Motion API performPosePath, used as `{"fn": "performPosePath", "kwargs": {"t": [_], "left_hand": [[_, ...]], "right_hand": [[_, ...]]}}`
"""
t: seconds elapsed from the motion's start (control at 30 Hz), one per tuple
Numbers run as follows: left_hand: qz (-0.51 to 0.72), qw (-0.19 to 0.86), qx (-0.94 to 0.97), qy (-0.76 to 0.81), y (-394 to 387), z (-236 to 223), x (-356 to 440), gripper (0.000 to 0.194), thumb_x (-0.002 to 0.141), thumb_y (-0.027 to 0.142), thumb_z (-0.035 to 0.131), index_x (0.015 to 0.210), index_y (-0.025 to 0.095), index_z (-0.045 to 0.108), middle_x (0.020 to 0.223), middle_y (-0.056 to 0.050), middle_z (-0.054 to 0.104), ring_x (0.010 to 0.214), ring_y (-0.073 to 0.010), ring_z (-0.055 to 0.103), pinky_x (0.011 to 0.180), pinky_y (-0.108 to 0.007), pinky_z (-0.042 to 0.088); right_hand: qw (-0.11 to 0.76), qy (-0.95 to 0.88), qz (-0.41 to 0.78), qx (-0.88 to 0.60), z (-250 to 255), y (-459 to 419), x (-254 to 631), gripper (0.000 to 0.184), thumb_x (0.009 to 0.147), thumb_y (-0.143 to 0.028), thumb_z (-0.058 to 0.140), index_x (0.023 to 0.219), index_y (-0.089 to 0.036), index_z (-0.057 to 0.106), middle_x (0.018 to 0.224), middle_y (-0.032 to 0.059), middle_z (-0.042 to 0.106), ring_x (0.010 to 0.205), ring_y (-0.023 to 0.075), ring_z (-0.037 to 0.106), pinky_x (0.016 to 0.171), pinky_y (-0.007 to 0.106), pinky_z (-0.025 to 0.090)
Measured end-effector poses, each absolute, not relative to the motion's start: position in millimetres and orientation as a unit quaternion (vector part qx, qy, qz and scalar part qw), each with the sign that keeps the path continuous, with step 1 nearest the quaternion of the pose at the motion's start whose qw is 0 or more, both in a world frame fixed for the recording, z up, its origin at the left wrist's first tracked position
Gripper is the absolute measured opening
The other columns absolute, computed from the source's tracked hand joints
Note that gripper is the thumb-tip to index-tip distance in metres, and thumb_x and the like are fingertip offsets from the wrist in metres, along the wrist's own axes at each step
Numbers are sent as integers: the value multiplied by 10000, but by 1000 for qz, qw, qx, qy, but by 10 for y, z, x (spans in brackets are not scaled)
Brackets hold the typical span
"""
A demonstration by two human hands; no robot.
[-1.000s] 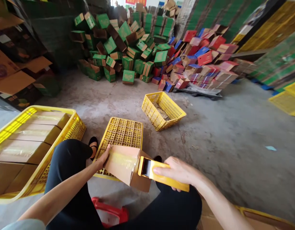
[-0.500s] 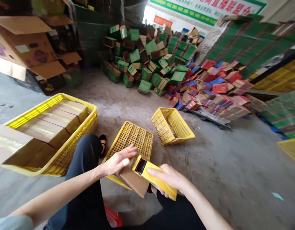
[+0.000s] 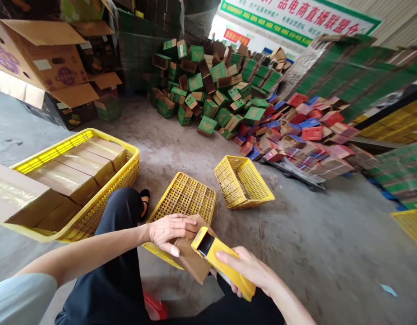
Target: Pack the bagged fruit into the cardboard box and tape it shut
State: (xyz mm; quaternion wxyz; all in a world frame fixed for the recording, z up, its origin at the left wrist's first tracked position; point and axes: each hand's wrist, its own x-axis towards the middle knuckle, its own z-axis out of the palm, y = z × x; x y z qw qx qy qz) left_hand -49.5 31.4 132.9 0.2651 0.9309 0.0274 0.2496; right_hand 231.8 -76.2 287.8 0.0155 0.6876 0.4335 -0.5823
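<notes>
A small brown cardboard box (image 3: 192, 261) sits tilted at the near end of an upturned yellow plastic crate (image 3: 188, 196), between my knees. My left hand (image 3: 171, 231) grips it from above, fingers bent over the top and thumb out along the near-left side. My right hand (image 3: 244, 266) is closed round a yellow tape dispenser (image 3: 225, 264), its dark front end at the box's right side. The fingers under the tool are partly hidden. Whether the tool touches the box I cannot tell.
To my left a big yellow crate (image 3: 136, 164) holds several taped cardboard boxes (image 3: 88, 164). A smaller yellow basket (image 3: 244, 183) lies ahead. Green boxes (image 3: 206, 124) and red and blue boxes (image 3: 312, 133) are heaped beyond. Something red (image 3: 154, 307) is under me.
My left hand has come down onto the box, its fingers now bent over the top. My right hand and the tape dispenser have shifted slightly right and nearer to me.
</notes>
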Motion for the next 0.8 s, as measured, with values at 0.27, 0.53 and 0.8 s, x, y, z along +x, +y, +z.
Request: {"fn": "performPosePath", "kwargs": {"t": [0.27, 0.53, 0.8], "left_hand": [[186, 305, 930, 86, 276, 1184, -456, 934, 926, 871, 241, 1483, 213, 599, 1534, -128, 588, 1536, -317, 408, 1308, -462, 215], [203, 254, 941, 88, 287, 1297, -566, 762, 1016, 726, 285, 1492, 211, 583, 1541, -120, 584, 1548, -293, 392, 1307, -451, 234], [219, 203, 954, -1, 238, 1549, -442, 916, 1009, 712, 407, 1680, 119, 213, 1678, -190, 363, 1576, -324, 325, 1324, -479, 211]], "right_hand": [[4, 418, -596, 686, 2778, -869, 2490, 617, 774, -818, 618, 905, -216, 581, 547, 25, 698, 435, 188, 671, 403, 225, 492], [-17, 407, -589, 698, 2660, -908, 2534, 677, 675, -880, 665, 880, -246, 544, 546, 32, 689, 462, 235, 694, 402, 282, 488], [-16, 418, -599, 683, 2668, -877, 2479, 612, 780, -813, 613, 829, -203, 588, 538, 17, 682, 408, 146, 631, 424, 211, 468]]}}
